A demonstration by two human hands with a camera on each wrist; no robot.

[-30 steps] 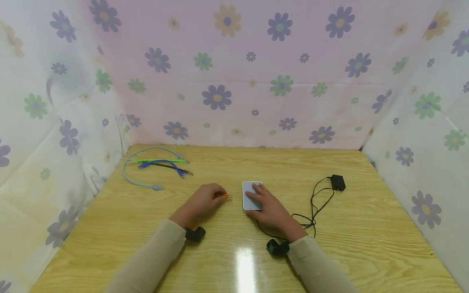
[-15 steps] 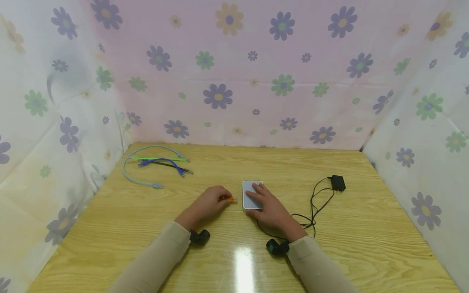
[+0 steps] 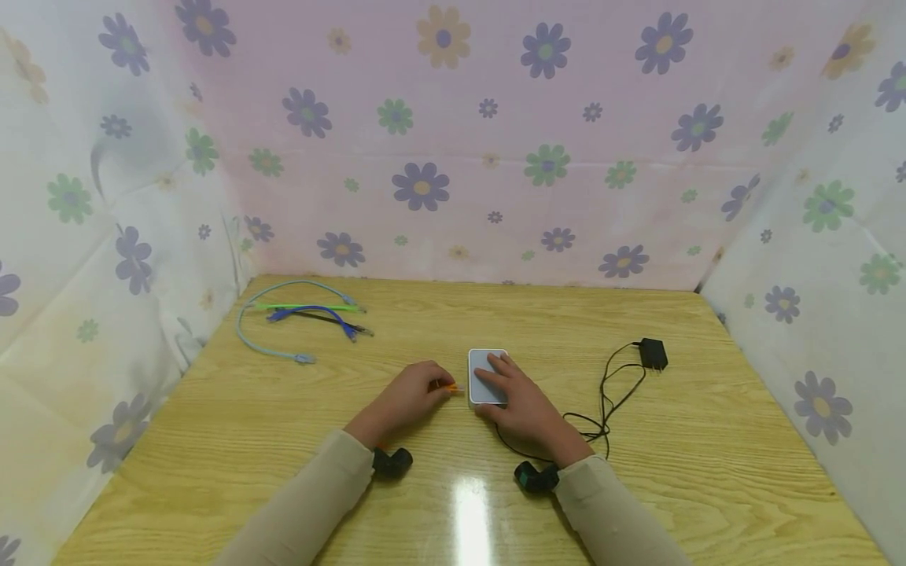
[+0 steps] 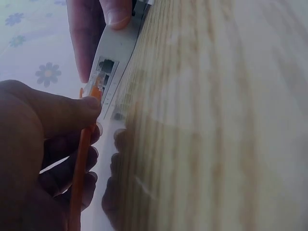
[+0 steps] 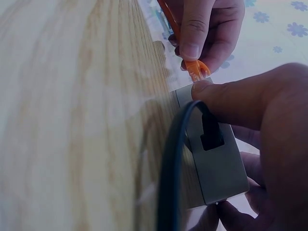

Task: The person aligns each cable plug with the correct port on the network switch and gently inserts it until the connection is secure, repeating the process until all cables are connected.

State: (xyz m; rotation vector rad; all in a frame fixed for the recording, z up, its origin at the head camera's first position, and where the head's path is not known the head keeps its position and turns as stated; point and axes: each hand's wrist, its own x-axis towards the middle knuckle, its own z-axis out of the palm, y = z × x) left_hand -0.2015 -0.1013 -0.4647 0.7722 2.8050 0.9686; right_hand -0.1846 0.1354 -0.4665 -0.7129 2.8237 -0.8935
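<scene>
My left hand [image 3: 410, 395] pinches an orange network cable [image 4: 78, 173] just behind its clear plug [image 4: 99, 79]. In the left wrist view, that plug's tip overlaps a dark port on the side of a small grey-and-white network switch [image 3: 483, 393]. My right hand [image 3: 525, 409] holds the switch on the table, its fingers spread over the top and its thumb against the near side. The right wrist view shows a black power plug [image 5: 210, 130] seated in that near side, beside my thumb. Part of the switch's top is hidden under my right hand.
A black power cord [image 3: 603, 428] runs loosely rightward to a power adapter [image 3: 653, 354]. At the back left lie a light blue cable [image 3: 244, 334], a green cable [image 3: 311, 307], a dark blue cable [image 3: 311, 309] and a black cable [image 3: 322, 318]. Floral cloth [image 3: 453, 134] surrounds the table.
My left hand has moved right and slightly toward me, bringing the orange cable's plug up close to the switch's left side. The right hand and the switch stay in place.
</scene>
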